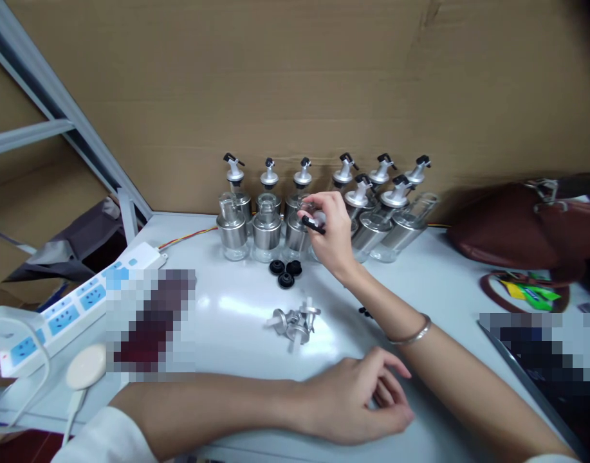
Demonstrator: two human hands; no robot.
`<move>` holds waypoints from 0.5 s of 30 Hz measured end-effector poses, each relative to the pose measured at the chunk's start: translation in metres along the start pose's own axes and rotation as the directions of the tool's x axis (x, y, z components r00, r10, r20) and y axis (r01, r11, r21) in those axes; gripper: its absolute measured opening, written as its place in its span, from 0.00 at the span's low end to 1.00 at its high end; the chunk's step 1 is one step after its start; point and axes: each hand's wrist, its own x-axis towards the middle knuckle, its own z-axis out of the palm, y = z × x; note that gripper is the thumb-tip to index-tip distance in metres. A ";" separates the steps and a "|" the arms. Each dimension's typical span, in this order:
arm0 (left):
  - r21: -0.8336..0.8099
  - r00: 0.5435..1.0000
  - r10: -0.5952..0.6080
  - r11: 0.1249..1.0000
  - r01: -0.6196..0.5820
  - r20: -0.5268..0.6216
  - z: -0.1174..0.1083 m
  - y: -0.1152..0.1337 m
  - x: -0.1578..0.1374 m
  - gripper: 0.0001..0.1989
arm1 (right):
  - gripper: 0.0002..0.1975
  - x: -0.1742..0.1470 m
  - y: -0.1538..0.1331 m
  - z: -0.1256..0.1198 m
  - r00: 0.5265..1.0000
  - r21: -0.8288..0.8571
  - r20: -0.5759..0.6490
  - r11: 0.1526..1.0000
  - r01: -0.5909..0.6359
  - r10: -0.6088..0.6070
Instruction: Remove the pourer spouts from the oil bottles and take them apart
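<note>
My right hand (332, 233) is closed around a pour spout (314, 224); its black lever sticks out below the fingers, and the rest is mostly covered. This hand is above the front row of glass oil bottles, next to an open-necked bottle (298, 235) with a steel sleeve. Low over the near part of the table, my left hand (355, 402) is empty, its fingers loosely curled and apart. Between the hands and the bottles lie several silver spout parts (298, 328) in a heap and three black rubber stoppers (285, 280).
Bottles topped with spouts (235, 170) line the cardboard wall (275, 77). A power strip (77, 312) and a white round charger (86, 366) are at left. On the right are a brown leather bag (507, 225) and a dark device (531, 379). Small black pieces (365, 312) lie beside my right forearm.
</note>
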 end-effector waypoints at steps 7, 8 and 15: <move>0.005 1.000 0.014 1.000 -0.014 0.006 0.000 0.000 -0.001 0.20 | 0.07 0.004 -0.008 -0.006 1.000 0.061 0.011 0.998 0.015 -0.016; 0.006 1.000 0.013 1.000 -0.013 0.005 0.000 0.000 -0.001 0.20 | 0.07 0.004 -0.012 -0.010 1.000 0.075 -0.002 0.997 0.024 -0.024; 0.027 1.000 0.011 1.000 -0.010 -0.015 0.000 0.005 -0.001 0.19 | 0.08 -0.009 -0.047 -0.059 0.995 0.051 -0.092 0.998 0.031 -0.027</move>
